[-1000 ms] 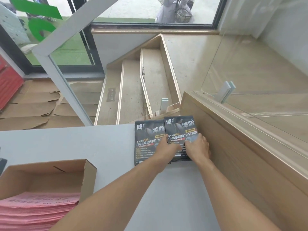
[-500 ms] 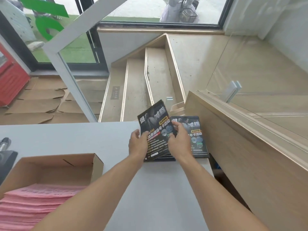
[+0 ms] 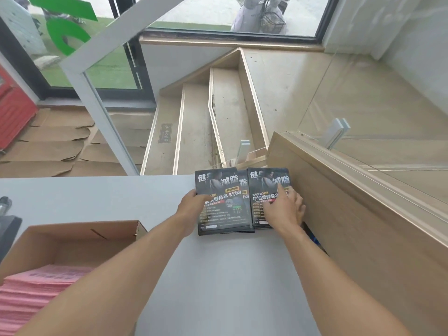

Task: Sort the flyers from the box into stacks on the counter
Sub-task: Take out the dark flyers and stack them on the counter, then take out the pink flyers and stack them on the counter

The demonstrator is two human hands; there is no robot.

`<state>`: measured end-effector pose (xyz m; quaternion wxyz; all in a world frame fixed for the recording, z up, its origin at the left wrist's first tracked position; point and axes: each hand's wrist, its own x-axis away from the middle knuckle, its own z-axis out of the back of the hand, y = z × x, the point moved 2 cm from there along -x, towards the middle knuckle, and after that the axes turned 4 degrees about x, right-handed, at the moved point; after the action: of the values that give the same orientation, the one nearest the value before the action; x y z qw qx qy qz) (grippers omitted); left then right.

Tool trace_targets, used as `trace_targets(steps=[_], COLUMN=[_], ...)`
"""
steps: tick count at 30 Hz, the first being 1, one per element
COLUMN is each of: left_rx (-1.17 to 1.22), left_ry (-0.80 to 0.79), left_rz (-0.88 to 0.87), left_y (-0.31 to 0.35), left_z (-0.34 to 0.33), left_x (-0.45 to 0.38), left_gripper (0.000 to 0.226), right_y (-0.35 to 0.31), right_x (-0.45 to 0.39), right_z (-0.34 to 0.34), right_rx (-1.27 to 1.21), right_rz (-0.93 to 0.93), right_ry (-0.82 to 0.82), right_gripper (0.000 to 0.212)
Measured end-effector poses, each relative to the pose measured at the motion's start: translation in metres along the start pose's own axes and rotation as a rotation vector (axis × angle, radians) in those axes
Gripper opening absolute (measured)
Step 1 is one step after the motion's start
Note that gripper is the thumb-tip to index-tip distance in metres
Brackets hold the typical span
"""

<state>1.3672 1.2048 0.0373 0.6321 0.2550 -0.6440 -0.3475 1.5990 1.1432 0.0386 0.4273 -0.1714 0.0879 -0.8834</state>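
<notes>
Left arm: bare, stretched forward toward the counter's far edge.
Left hand [image 3: 191,206]: thumb on top, fingers apparently curled under, gripping.
Right arm: bare, extended toward the far right corner.
Right hand [image 3: 284,209]: palm down, fingers fairly straight and spread, forefinger pointing forward.

Both stacks of dark flyers at the bench's far right corner carry the same print. The left stack [image 3: 221,202] reads 健…减脂 in large white characters, then …健身年卡活动 in yellow. The right stack [image 3: 268,190] shows 健…减脂, 首年只需588 and 牛油果健身年…. A stair plate [image 3: 165,133] bears 小心台阶. The smaller flyer lines and the pink sheets' [image 3: 36,292] print are unreadable.
</notes>
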Motion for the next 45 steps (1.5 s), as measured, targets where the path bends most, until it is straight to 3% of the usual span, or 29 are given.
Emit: trace_targets(steps=[2,6,9,11,13,15,18,20,25,31,36,42,45], left_rx=[0.046,-0.015,-0.057,-0.206,-0.457,-0.751,-0.964,-0.984,-0.982,-0.987,-1.064,-1.166,-1.164], left_ry=[-0.07,-0.149,-0.17,-0.13,-0.127,-0.137,-0.075,0.017,0.066,0.046,0.03,0.022,0.012], left_rz=[0.037,0.054,0.028,-0.022,-0.075,-0.116,-0.222,-0.313,-0.395,-0.398,-0.495,-0.619,-0.656], left_y=[0.004,-0.007,-0.012,-0.003,-0.012,-0.025,-0.042,-0.045,-0.045,-0.046,-0.044,-0.047,-0.055], left_z=[-0.009,-0.02,-0.022,-0.021,-0.02,-0.024,-0.031,-0.031,-0.031,-0.03,-0.033,-0.027,-0.029], left_x=[-0.002,-0.029,-0.033,-0.006,0.001,0.005,0.006,0.005,0.004,0.002,0.011,0.013,0.013], left_gripper=[0.029,0.093,0.097,0.092,0.135,0.152,0.14,0.13,0.114,0.102,0.106,0.089,0.086], right_y=[0.019,0.024,0.027,0.031,0.036,0.037,0.035,0.037,0.046,0.048,0.03,0.021,0.012], right_x=[-0.011,-0.015,-0.017,-0.021,-0.021,-0.017,-0.011,-0.011,-0.012,-0.015,-0.004,0.003,0.01], right_z=[0.004,0.001,0.004,0.009,0.015,0.019,0.014,0.011,0.015,0.016,0.008,-0.003,-0.001], right_rx=[-0.045,-0.214,-0.205,-0.194,-0.141,0.006,0.182,0.234,0.302,0.251,0.511,0.582,0.553], right_rz=[-0.077,-0.077,-0.059,-0.039,-0.007,0.052,0.1,0.114,0.203,0.205,0.307,0.362,0.355], right_ry=[-0.114,-0.188,-0.199,-0.264,-0.356,-0.449,-0.427,-0.345,-0.248,-0.263,-0.083,-0.098,-0.083], right_gripper=[0.081,0.084,0.087,0.101,0.124,0.14,0.133,0.119,0.101,0.098,0.104,0.091,0.1])
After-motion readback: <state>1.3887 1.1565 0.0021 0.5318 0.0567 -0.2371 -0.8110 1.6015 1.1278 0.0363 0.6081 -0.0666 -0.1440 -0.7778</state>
